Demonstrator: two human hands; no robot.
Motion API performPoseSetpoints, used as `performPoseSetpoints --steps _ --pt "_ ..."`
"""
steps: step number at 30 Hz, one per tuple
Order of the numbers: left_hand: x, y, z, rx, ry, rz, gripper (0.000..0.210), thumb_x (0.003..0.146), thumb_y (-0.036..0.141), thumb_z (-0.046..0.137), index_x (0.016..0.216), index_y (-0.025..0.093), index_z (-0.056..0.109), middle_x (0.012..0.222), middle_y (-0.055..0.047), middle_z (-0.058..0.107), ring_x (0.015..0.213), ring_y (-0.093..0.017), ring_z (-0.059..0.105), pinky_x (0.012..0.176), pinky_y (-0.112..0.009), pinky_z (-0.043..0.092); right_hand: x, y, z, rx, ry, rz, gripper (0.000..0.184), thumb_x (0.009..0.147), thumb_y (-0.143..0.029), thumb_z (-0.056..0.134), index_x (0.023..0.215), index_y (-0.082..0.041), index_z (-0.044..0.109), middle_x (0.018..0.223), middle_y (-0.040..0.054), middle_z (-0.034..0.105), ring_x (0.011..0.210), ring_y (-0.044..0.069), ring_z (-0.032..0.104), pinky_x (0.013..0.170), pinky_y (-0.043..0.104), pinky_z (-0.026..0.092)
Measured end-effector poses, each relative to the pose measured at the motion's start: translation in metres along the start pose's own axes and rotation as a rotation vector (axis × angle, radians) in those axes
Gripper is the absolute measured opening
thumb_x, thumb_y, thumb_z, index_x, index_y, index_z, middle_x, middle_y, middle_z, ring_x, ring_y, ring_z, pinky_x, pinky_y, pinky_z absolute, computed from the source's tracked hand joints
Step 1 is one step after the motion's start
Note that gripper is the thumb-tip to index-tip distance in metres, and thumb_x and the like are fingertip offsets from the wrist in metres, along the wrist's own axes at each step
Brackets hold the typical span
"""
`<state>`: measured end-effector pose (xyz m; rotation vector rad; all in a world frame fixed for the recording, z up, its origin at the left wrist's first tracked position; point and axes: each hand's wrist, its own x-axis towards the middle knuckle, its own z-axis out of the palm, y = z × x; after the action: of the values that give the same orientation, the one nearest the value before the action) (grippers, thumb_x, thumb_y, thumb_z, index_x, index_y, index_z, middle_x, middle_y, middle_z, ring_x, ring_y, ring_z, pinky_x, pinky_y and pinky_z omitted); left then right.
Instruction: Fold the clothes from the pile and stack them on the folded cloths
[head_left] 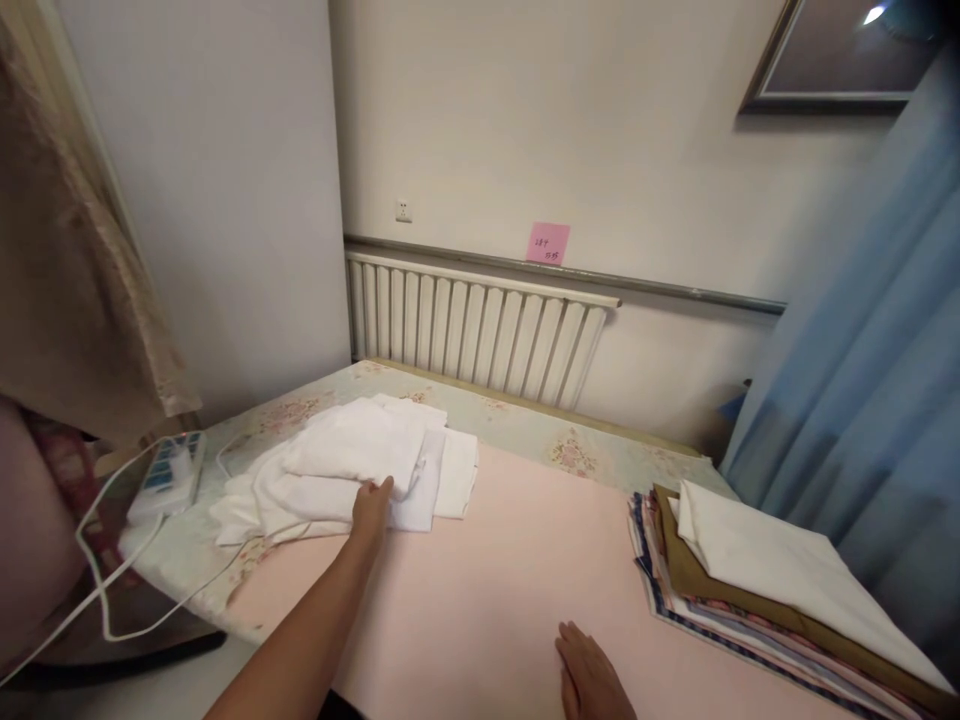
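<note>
A loose heap of white cloth (345,440) lies at the left of the table, partly crumpled, with flatter folded pieces at its right side. My left hand (373,507) reaches to the front edge of the heap and pinches the white cloth between thumb and fingers. Low in the view, my right hand (591,672) is over the pink sheet (495,590) with its fingers stretched out and nothing in them; its wrist is cut off by the frame. On the right sits a stack of folded fabrics (720,590), topped by a white folded piece (795,560).
The table wears a floral cover (517,420) under the pink sheet. A power strip (169,475) with white cables (105,585) sits on the left corner. Behind stand a radiator (472,325) and a wall with a pink note (548,243). A blue curtain (847,330) hangs on the right.
</note>
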<state>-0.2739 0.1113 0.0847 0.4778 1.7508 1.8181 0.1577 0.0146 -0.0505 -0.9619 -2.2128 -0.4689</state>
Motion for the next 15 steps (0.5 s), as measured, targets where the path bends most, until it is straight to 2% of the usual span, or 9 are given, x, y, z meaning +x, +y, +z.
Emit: performPoseSetpoints --steps 4,11,13,15 --pt "0.016 0.005 0.010 -0.123 0.023 -0.104 0.019 0.076 0.028 0.070 0.083 0.014 0.059 0.071 -0.001 0.061 0.071 -0.016 0.061 0.066 -0.027 0.053 -0.003 0.008 0.006 -0.004 -0.018 -0.023 0.041 0.082 -0.012 0.049 0.119 -0.024 0.064 0.120 0.0060 0.069 0.109 0.025 0.066 0.089 0.038 0.058" --pt "0.035 0.012 0.022 -0.257 0.025 -0.287 0.019 0.079 0.025 0.071 0.090 0.013 0.060 0.078 -0.003 0.063 0.069 -0.016 0.061 0.062 -0.032 0.057 -0.007 0.016 0.012 -0.004 -0.003 -0.057 0.044 0.080 -0.012 0.050 0.120 -0.024 0.064 0.119 0.0061 0.069 0.106 0.024 0.068 0.086 0.034 0.059" --pt "0.039 0.016 0.026 -0.254 0.039 -0.328 0.023 0.082 0.025 0.069 0.099 0.013 0.061 0.086 -0.004 0.065 0.074 -0.016 0.062 0.064 -0.032 0.057 -0.007 0.016 0.012 0.002 -0.007 -0.043 0.043 0.081 -0.013 0.051 0.120 -0.025 0.064 0.119 0.0058 0.069 0.106 0.024 0.068 0.087 0.035 0.059" --pt "0.042 0.020 0.030 -0.245 0.047 -0.363 0.029 0.087 0.030 0.064 0.111 0.014 0.059 0.103 -0.006 0.065 0.086 -0.017 0.064 0.072 -0.035 0.057 -0.007 0.015 0.011 -0.006 -0.027 -0.040 0.042 0.081 -0.012 0.050 0.119 -0.025 0.064 0.119 0.0061 0.069 0.107 0.024 0.067 0.089 0.036 0.058"
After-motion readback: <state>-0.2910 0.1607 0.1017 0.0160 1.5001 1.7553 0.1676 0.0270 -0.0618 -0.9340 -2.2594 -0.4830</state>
